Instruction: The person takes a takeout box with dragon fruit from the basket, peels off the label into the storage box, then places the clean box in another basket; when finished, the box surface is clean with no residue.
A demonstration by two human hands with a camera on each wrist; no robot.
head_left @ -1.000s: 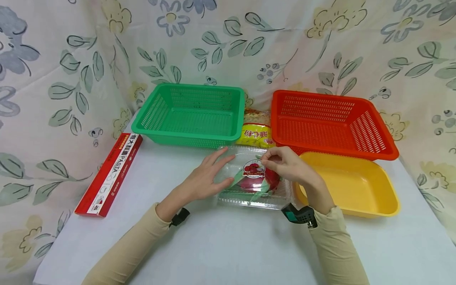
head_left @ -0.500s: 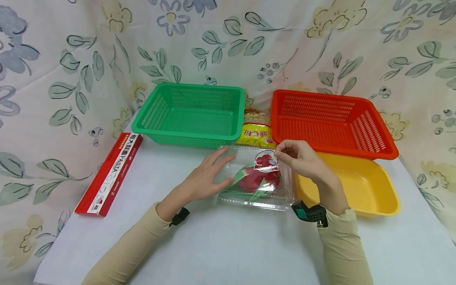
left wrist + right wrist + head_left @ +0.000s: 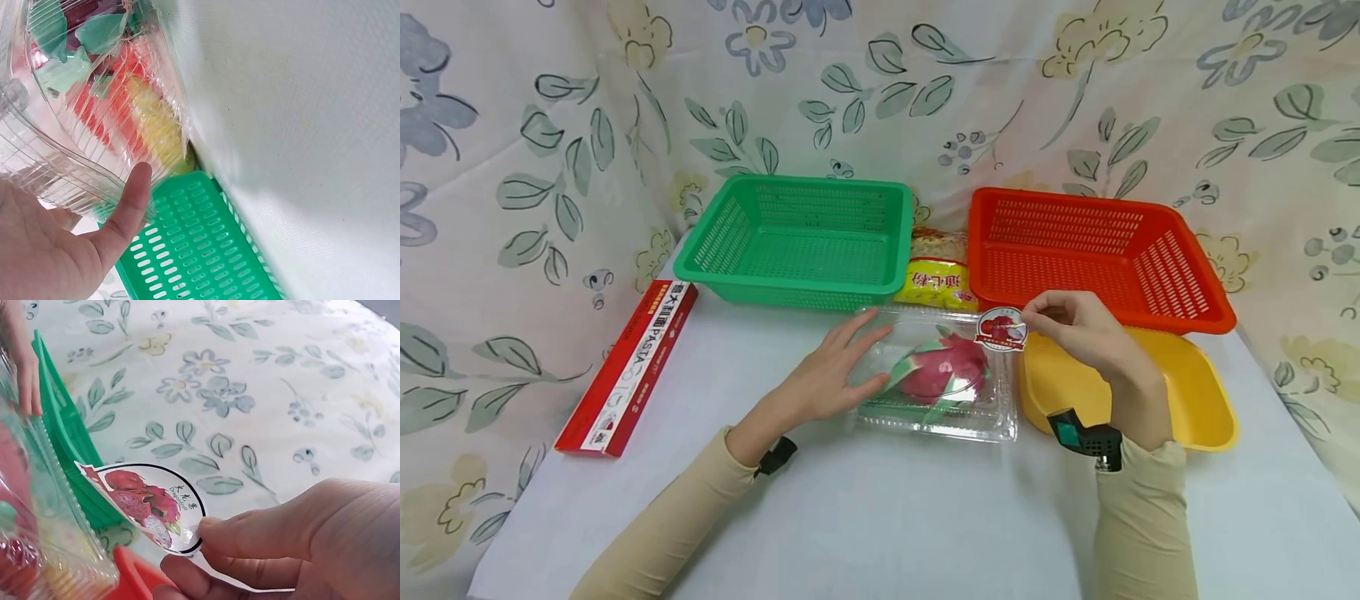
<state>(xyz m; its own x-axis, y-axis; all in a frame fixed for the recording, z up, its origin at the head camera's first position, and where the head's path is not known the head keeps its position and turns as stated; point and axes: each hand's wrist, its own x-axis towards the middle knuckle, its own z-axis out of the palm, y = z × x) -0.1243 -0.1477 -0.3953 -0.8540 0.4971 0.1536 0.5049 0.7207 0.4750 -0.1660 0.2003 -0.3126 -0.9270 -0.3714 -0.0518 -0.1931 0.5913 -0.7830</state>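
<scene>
A clear plastic clamshell box (image 3: 1002, 408) lies on the white table with a pink-and-green dragon fruit (image 3: 942, 372) inside it. My left hand (image 3: 823, 377) rests on the box's left side, fingers spread and mostly straight; the left wrist view shows a finger (image 3: 128, 209) along its ribbed wall. Between thumb and fingers, my right hand (image 3: 1093, 337) pinches the edge of a round dragon fruit sticker (image 3: 1001, 329) over the box's far right corner. In the right wrist view, the sticker (image 3: 147, 500) appears clear of the lid, its left edge curled.
Behind the box stand a green basket (image 3: 820, 293) and a red basket (image 3: 1097, 321), with a yellow pasta bag (image 3: 937, 285) between them. A yellow tub (image 3: 1150, 392) sits right of the box. At the left lies a red pasta carton (image 3: 628, 367).
The right hand has drawn the sticker rightward from the middle of the lid to beyond the fruit, uncovering the fruit. The left hand stays in place on the box.
</scene>
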